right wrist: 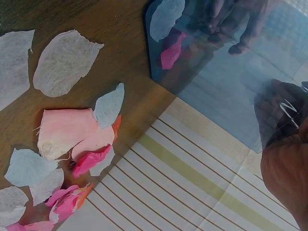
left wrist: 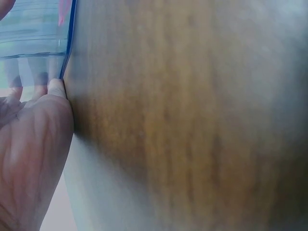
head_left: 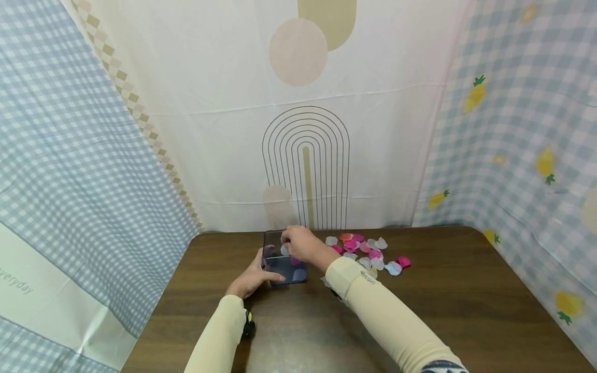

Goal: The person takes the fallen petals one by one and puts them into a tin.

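In the head view, a see-through bluish plastic box [head_left: 285, 269] stands on the table, tilt uncertain. My left hand [head_left: 252, 275] grips its left side, the thumb along the near part; the left wrist view shows the palm [left wrist: 31, 144] against the box [left wrist: 33, 41]. My right hand [head_left: 302, 243] is bent over the box's upper right, fingertips by a pale petal [head_left: 284, 250]; whether they pinch it is unclear. Through the clear wall in the right wrist view show a pink petal [right wrist: 172, 52] and a pale one [right wrist: 167, 19], near the right hand [right wrist: 286, 168].
Many loose pink, white and pale blue fabric petals [head_left: 350, 243] lie on the brown table [head_left: 443, 300] to the right of the box, some beneath the right forearm. A patterned cloth [head_left: 224, 155] hangs behind the table, with checked cloths at both sides.
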{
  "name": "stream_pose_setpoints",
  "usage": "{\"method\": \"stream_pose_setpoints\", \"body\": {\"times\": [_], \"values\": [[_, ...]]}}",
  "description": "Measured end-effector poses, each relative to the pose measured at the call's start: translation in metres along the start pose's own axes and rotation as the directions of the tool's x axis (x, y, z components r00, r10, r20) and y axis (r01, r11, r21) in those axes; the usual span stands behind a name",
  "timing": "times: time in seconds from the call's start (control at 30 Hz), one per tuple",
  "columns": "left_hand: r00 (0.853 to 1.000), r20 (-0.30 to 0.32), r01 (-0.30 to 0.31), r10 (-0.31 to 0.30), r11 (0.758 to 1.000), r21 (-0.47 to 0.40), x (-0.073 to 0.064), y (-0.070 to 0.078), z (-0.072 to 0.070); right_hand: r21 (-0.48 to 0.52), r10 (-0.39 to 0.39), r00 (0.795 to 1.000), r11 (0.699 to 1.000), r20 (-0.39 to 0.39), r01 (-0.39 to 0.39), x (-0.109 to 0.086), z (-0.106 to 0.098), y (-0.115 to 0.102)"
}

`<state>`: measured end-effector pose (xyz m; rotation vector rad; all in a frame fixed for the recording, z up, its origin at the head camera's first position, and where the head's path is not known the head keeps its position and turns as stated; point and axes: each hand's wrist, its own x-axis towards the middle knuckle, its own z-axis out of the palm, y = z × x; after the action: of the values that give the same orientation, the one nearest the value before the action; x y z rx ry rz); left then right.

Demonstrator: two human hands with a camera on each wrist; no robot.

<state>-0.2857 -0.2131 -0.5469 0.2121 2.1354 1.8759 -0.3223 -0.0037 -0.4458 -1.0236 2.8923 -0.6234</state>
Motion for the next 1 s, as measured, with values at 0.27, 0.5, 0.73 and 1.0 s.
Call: {"method": "stream_pose_setpoints", "body": {"times": [0.27, 0.5, 0.73, 1.0], "values": [[1.000, 0.004, 0.010, -0.010, 1.000, 0.003, -0.0030, 0.0020, 0.0007, 0.023, 0.022, 1.000, 1.000, 0.008, -0.022, 0.0010, 0.0021, 0.0014], [1.000, 0.013, 0.017, -0.017, 1.000, -0.006, -0.0028, -0.0007, 0.0015, 0.023, 0.024, 1.000, 0.999, 0.011, -0.025, 0.0008, 0.0066, 0.0030], [1.000, 0.004, 0.007, -0.007, 1.000, 0.000, -0.0018, -0.0005, 0.0000, -0.006, -0.023, 1.000, 1.000, -0.014, 0.023, 0.0023, 0.0054, 0.0035], [1.000, 0.004, 0.011, -0.011, 1.000, 0.006, -0.0014, 0.0015, 0.0004, 0.017, -0.016, 1.000, 1.000, -0.014, 0.016, 0.0017, 0.0024, 0.0039]]}}
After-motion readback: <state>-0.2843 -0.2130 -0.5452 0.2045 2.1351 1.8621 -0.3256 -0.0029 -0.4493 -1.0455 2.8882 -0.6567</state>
